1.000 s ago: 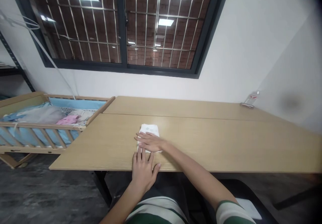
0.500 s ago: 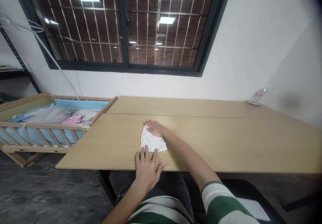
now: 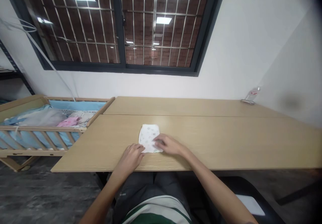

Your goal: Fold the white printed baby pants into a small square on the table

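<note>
A small white cloth [image 3: 148, 136] with a faint scattered print lies flat on the wooden table [image 3: 213, 143], near its front edge. My left hand [image 3: 130, 157] is at the cloth's lower left corner, its fingers close together and closed on the edge there. On the other side, my right hand [image 3: 169, 145] reaches over the right edge of the cloth. Its fingers are bent, with a dark gap between thumb and forefinger, and its fingertips hide part of that edge.
At the left stands a wooden crib [image 3: 56, 130] with blue lining and a pink cloth [image 3: 68, 121] inside. A clear bottle-like object [image 3: 251, 94] sits at the table's far right. Behind the table is a barred window [image 3: 120, 26]. A dark chair [image 3: 233, 183] is below on the right.
My right hand has come down from the cloth's top to its right edge. My left hand has shifted left to the lower left corner. The cloth's top is now uncovered.
</note>
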`<state>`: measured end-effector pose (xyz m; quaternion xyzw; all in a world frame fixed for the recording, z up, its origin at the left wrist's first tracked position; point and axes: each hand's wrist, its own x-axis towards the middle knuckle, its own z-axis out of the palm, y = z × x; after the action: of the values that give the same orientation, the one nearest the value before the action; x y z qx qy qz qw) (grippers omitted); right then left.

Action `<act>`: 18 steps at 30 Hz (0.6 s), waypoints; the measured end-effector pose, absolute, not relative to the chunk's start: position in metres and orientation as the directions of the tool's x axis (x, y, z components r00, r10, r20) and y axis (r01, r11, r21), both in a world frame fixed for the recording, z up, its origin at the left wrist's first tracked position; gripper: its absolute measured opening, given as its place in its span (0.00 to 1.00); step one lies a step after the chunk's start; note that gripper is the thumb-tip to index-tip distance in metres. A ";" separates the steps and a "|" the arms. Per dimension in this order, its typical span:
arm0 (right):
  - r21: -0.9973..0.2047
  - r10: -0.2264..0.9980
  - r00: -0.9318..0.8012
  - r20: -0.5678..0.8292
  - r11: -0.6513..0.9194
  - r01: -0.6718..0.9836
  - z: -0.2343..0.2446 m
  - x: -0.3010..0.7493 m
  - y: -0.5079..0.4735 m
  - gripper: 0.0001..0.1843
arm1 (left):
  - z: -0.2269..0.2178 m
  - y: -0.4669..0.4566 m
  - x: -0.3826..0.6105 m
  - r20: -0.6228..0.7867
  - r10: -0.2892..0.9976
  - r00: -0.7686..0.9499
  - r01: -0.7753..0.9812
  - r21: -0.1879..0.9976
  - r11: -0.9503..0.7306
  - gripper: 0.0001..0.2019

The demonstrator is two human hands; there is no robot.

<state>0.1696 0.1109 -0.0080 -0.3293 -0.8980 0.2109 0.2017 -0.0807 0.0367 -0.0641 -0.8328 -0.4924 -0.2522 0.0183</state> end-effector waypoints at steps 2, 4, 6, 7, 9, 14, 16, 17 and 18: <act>-0.497 0.675 -0.719 0.165 0.686 0.531 -0.006 0.176 0.092 0.28 | -0.062 0.045 -0.090 0.450 0.787 0.421 0.802 0.220 -0.555 0.11; -0.472 0.680 -0.723 0.120 0.680 0.562 -0.004 0.180 0.077 0.36 | -0.060 0.046 -0.092 0.460 0.777 0.430 0.784 0.237 -0.574 0.12; -0.456 0.681 -0.728 0.086 0.676 0.579 -0.002 0.182 0.064 0.43 | -0.057 0.040 -0.089 0.455 0.789 0.412 0.762 0.304 -0.572 0.13; -0.458 0.674 -0.734 0.078 0.678 0.574 -0.002 0.183 0.058 0.45 | -0.055 0.035 -0.087 0.443 0.807 0.391 0.747 0.360 -0.559 0.14; -0.486 0.656 -0.750 0.085 0.685 0.543 -0.003 0.184 0.050 0.44 | -0.051 0.027 -0.084 0.392 0.855 0.339 0.712 0.487 -0.506 0.13; -0.569 0.681 -0.701 0.212 0.669 0.478 -0.015 0.186 0.050 0.19 | -0.040 0.023 -0.091 0.284 0.923 0.261 0.634 0.670 -0.386 0.17; -0.619 0.719 -0.652 0.238 0.630 0.469 -0.018 0.185 0.055 0.17 | -0.037 0.029 -0.096 0.267 0.926 0.265 0.581 0.722 -0.375 0.18; -0.649 0.740 -0.632 0.230 0.601 0.468 -0.018 0.184 0.058 0.17 | -0.036 0.032 -0.099 0.258 0.926 0.275 0.551 0.747 -0.372 0.17; -0.676 0.762 -0.610 0.217 0.568 0.469 -0.018 0.183 0.062 0.18 | -0.035 0.036 -0.102 0.247 0.924 0.292 0.522 0.769 -0.370 0.17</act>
<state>0.1833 0.0615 -0.0180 -0.3627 -0.8488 0.2906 0.2519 -0.1018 0.0358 -0.0353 -0.7503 -0.4817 -0.3495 -0.2878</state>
